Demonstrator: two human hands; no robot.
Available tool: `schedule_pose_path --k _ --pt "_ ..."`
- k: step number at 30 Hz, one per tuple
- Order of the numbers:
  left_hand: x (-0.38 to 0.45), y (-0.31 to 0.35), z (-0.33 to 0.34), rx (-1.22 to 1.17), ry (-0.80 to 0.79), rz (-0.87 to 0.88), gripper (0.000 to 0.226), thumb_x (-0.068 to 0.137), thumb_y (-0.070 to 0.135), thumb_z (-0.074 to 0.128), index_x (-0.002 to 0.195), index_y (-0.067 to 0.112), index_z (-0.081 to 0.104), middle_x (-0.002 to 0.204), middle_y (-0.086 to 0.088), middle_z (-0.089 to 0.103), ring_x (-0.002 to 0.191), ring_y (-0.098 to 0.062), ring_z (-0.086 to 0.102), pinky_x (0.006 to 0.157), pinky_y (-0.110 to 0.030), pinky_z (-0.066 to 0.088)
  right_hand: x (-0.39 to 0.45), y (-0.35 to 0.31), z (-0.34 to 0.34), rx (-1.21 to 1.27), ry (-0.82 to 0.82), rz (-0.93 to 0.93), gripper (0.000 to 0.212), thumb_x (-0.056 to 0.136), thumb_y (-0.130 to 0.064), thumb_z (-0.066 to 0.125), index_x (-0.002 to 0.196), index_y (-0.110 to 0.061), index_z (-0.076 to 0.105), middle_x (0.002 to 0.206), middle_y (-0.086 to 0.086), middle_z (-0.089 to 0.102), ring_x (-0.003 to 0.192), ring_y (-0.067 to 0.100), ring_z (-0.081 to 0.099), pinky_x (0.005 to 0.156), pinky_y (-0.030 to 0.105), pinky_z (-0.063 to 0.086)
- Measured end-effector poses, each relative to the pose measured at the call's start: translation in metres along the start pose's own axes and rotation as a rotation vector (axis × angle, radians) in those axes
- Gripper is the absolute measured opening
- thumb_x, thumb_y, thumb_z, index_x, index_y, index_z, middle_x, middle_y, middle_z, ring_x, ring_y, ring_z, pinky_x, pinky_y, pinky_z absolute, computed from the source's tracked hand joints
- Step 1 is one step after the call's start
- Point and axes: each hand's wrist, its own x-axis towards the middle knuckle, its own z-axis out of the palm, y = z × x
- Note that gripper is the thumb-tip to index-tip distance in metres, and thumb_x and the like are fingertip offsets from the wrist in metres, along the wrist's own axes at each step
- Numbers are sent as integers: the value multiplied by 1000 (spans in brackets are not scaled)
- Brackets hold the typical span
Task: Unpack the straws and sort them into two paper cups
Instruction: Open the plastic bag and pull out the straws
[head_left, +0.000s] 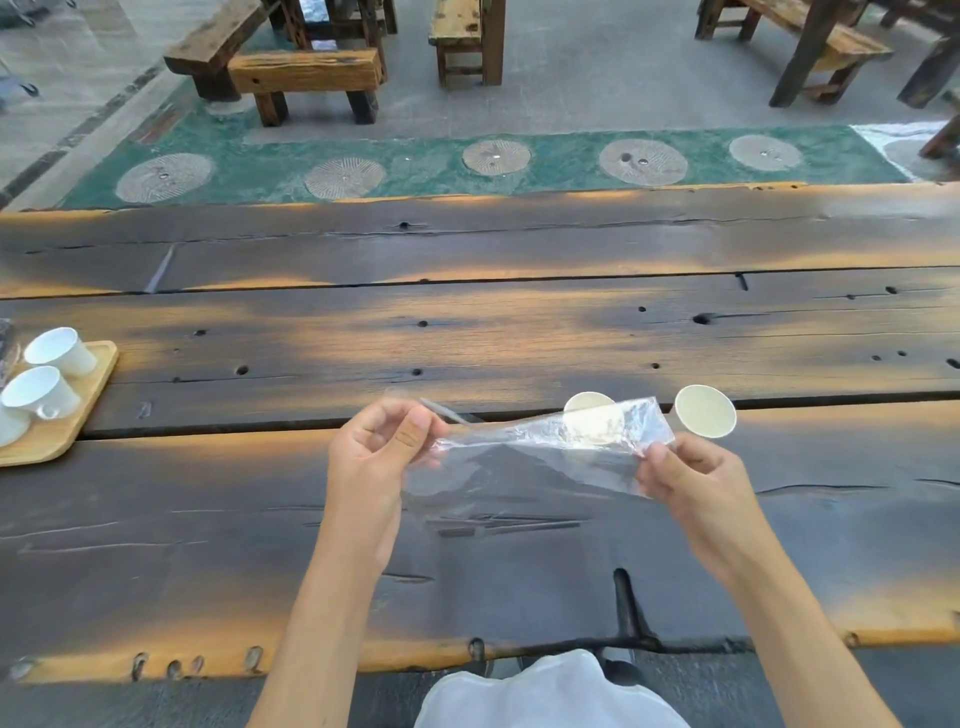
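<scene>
A clear bag (540, 457) is hanging stretched above the table (467, 332), between two hands. The left hand (374, 447) is pinching the bag's left end, and the right hand (685, 478) is pinching its right end. A thin straw (447, 413) is poking out beyond the bag by the left fingers. Dark straws (509, 525) are lying on the table just under the bag. One cup (592, 421) is showing through the bag; another cup (705, 411) is standing right of the bag. A tray (88, 384) with mugs (60, 351) is sitting far left of the bag.
</scene>
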Motion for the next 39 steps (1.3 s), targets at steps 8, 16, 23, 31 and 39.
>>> schedule_pose_path --k 8,16,23,31,39 --pt "1 0 -4 -99 126 -64 18 90 16 64 76 15 75 77 -4 73 70 -16 59 65 -24 51 1 -14 6 -42 16 -93 17 80 -31 71 69 -17 75 75 15 57 61 12 52 65 25 45" --pt "3 -2 -4 -122 225 -119 11 94 9 62 87 7 70 75 -3 75 62 -10 61 70 -29 52 1 -17 8 -102 -2 -101 28 76 -45 74 73 -18 75 72 8 59 70 22 49 61 23 45" --pt "5 16 -1 580 -33 154 43 83 5 75 116 31 66 101 9 71 91 -6 64 81 -18 51 0 -29 12 -77 -77 -90 35 79 -50 75 71 -16 69 75 12 51 73 22 44 66 34 36" --pt "17 10 3 997 -264 341 14 80 40 67 90 35 75 87 19 67 95 -7 54 97 -30 29 2 -36 27 -72 -171 -128 24 87 -20 71 64 -18 66 64 6 49 55 12 41 53 18 36" --pt "19 8 5 849 -218 284 13 89 18 68 76 19 70 77 6 64 79 -15 57 70 -23 42 1 -34 26 -92 -190 -98 23 85 -23 72 65 -15 66 63 6 46 55 12 38 54 16 36"
